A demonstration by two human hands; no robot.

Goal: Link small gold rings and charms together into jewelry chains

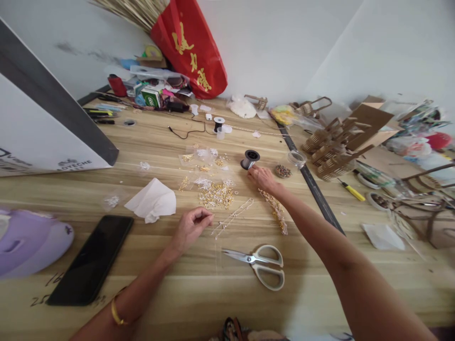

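My right hand (262, 178) reaches forward, its fingers closed at the lower side of a dark-rimmed spool of fine silvery wire or thread (250, 161). Thumb and forefinger of my left hand (194, 226) are pinched together; whatever they hold is too fine to make out. Just right of that hand lies a thin gold chain (234, 217). A pile of gold and clear beads (216, 195) sits beyond it. Beneath my right forearm is a pinkish-gold beaded strand (275, 210). White-handled scissors (261, 265) lie nearer to me, blades pointing left.
A black phone (91, 260), a crumpled white tissue (152, 201) and a purple object (33, 241) lie left. Right are a dish of small beads (283, 171), small woven baskets (329, 151) and a yellow-handled tool (351, 190). A red bag (195, 52) leans against the wall.
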